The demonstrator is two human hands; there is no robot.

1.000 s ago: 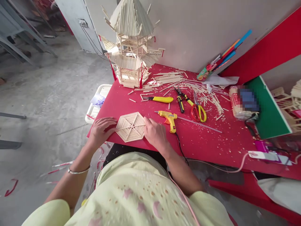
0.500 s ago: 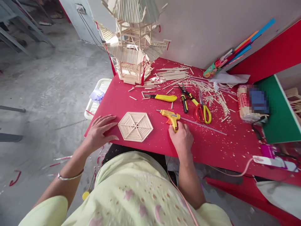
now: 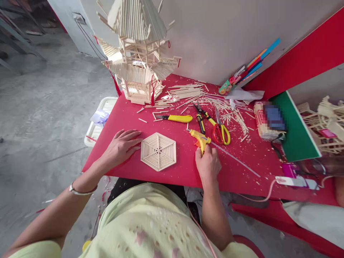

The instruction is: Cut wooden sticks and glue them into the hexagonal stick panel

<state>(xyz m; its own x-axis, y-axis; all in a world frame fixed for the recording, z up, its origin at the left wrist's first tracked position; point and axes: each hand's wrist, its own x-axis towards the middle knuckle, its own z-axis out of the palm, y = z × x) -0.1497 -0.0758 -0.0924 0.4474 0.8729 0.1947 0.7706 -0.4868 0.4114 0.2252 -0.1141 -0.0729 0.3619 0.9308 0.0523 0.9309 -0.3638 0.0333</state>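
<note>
Left hand (image 3: pixel 120 145): resting on the red table (image 3: pixel 185 172); fingers spread, released
Stick tower (image 3: pixel 134 74): standing at the back; red tassels (image 3: pixel 153 96) hanging
Hexagonal panel (image 3: pixel 158 152): flat between the hands, just beside the left fingertips; from here I can't tell if they touch
Glue gun (image 3: pixel 200 138): nozzle pointing left
Right hand (image 3: pixel 209 164): fingers curled around the glue gun's handle

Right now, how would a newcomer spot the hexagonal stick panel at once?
On the red table, look near the wearer's edge, between the left hand and the right hand. The panel lies flat there, pale sticks forming six triangular sections. Unlike the standing stick tower and the loose sticks farther back, it is one flat, six-sided piece.
</note>
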